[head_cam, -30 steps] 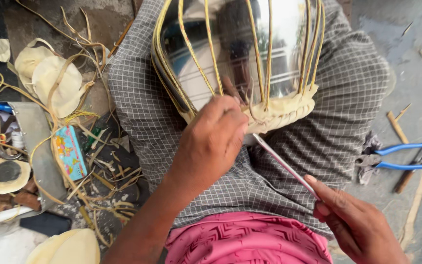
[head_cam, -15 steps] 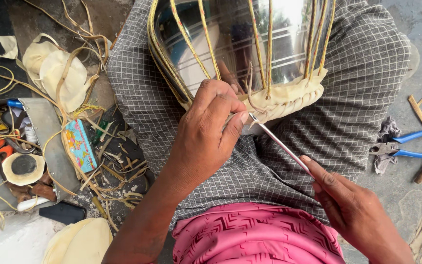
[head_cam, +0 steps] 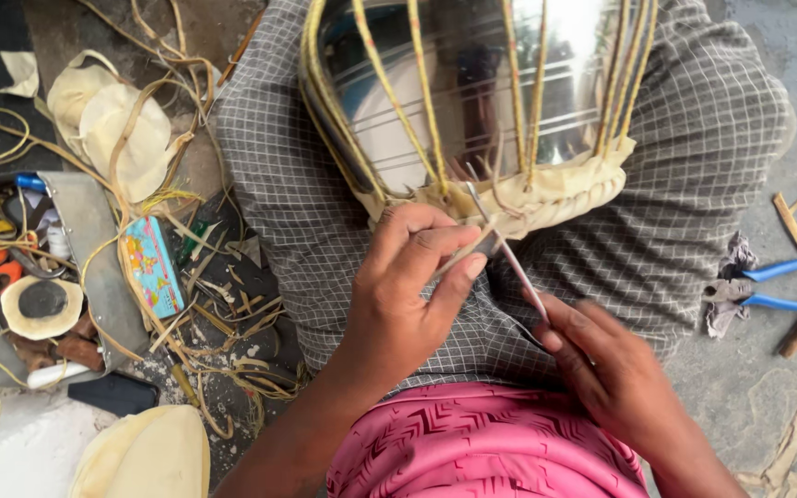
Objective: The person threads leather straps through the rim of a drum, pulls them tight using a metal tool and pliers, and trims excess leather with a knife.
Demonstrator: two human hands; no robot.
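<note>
A shiny steel pot (head_cam: pixel 472 101) rests on my lap, wrapped in upright yellow cane ribs (head_cam: pixel 417 83) that rise from a pale woven band (head_cam: pixel 555 198) at its base. My left hand (head_cam: pixel 408 295) pinches a thin cane strip against that band. My right hand (head_cam: pixel 611 378) grips a thin metal awl (head_cam: pixel 509 254), whose tip pokes into the weave beside my left fingers. A grey checked cloth (head_cam: pixel 675 212) covers my legs under the pot.
Blue-handled pliers (head_cam: pixel 786 286) and wooden sticks (head_cam: pixel 795 226) lie on the floor at the right. Loose cane strips (head_cam: pixel 205 332), pale round pieces (head_cam: pixel 113 120), a small colourful box (head_cam: pixel 154 267) and a tray of tools (head_cam: pixel 20 277) crowd the left.
The view has shifted closer. My right hand has pushed the awl up toward the woven band, and my left fingers have slid lower along the rim.
</note>
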